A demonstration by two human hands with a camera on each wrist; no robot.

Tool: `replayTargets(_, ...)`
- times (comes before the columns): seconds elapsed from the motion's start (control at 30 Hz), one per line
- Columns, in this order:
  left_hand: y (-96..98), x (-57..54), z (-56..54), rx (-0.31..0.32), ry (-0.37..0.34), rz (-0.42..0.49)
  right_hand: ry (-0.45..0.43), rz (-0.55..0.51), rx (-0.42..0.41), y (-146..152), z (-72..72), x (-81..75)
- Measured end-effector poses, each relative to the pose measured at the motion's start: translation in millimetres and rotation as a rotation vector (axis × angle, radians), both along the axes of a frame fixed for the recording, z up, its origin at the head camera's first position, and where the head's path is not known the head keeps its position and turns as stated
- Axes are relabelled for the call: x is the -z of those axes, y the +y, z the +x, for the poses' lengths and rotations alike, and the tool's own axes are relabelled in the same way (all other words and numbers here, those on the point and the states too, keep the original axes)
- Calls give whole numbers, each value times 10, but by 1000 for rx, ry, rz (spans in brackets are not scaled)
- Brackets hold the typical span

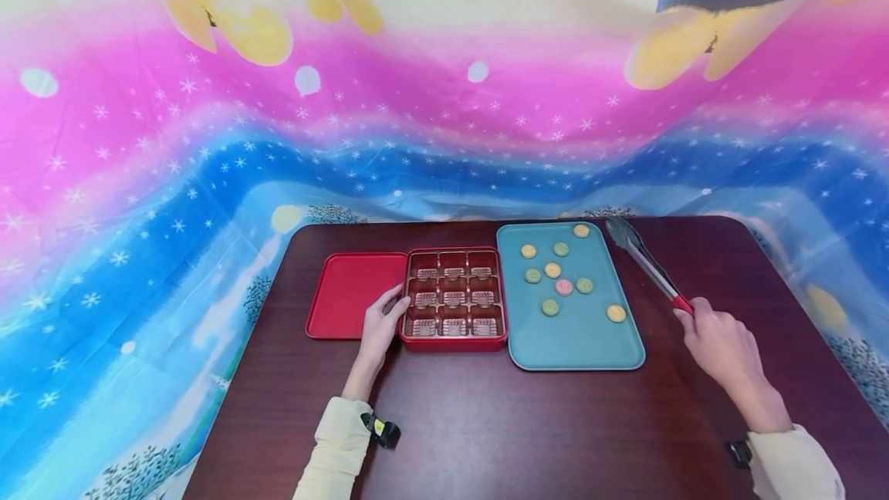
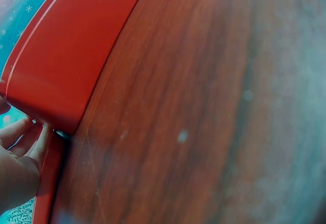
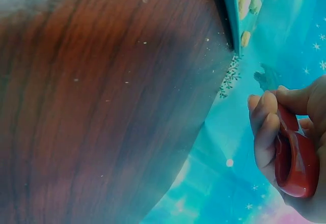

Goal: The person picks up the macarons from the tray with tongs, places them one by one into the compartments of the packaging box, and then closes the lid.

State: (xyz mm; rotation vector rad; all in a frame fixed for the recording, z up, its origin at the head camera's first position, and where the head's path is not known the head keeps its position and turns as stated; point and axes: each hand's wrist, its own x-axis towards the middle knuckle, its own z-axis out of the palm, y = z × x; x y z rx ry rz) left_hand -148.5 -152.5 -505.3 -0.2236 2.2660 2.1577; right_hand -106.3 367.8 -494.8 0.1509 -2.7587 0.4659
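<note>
My left hand (image 1: 379, 324) rests against the left side of a red box (image 1: 454, 345), its fairly straight fingers (image 2: 18, 131) touching the wall near a corner. Inside the box sits a shiny brown insert (image 1: 454, 293) divided into several compartments that hold nothing. My right hand (image 1: 722, 342) grips the red handle of a pair of tongs (image 1: 649, 263) on the right of the table, with the dark tips pointing away. In the right wrist view the fingers curl round the red handle (image 3: 300, 170). The tong tips lie beyond the tray's right edge, apart from the cookies.
A blue-green tray (image 1: 576, 349) stands right of the box, bearing several small round cookies: yellow (image 1: 616, 313), green (image 1: 550, 307) and one pink (image 1: 564, 287). A red lid (image 1: 347, 299) lies left of the box. Behind the dark wooden table (image 1: 444, 423) hangs a patterned cloth (image 1: 444, 122).
</note>
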Motion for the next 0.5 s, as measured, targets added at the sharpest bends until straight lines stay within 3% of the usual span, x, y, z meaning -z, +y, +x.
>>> replayTargets(0.13,-1,17,-10,-1,-4,-10,-30,4,-8,-32,-49,-14)
replayTargets(0.37,-61,353,-151,-19,-4,-14,-69,14,-24,-110,-123,-12)
replayTargets(0.5,-68,410,-160,-29,5,-3,-84,20,-35,-161,-154,-10)
